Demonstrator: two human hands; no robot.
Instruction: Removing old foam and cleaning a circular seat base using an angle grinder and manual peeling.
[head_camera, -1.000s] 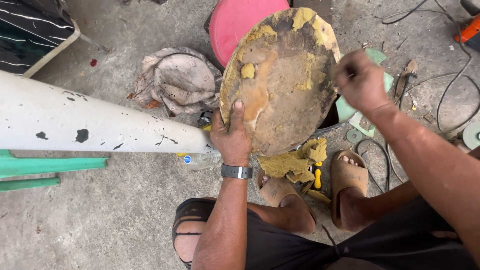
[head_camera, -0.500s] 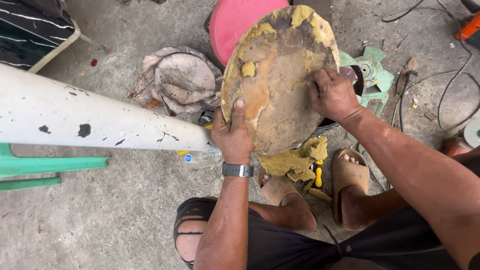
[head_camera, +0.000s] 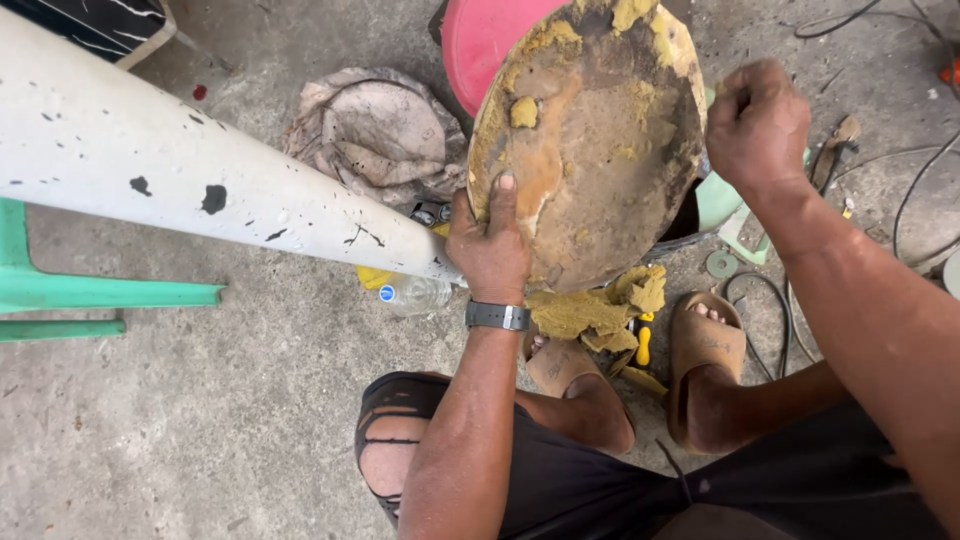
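A large oval brown board (head_camera: 600, 150) with patches of yellow foam stuck to it stands tilted in front of me. My left hand (head_camera: 490, 245), with a grey wristwatch, grips its lower left edge, thumb on the face. My right hand (head_camera: 757, 125) is closed into a fist at the board's upper right edge; whether it pinches a bit of foam or a small tool is hidden. Torn yellow foam pieces (head_camera: 600, 305) lie on the floor below the board, by my sandalled feet.
A long white tapered pole (head_camera: 180, 170) crosses from the left. A green plastic chair (head_camera: 70, 300), a crumpled dirty cloth (head_camera: 375, 135), a red round stool (head_camera: 485, 40), a plastic bottle (head_camera: 415, 293), a yellow-handled tool (head_camera: 643, 340) and cables (head_camera: 910, 200) lie around on the concrete floor.
My right hand rose from the board's face to its upper right edge, closed in a fist. My left hand kept its grip on the lower edge.
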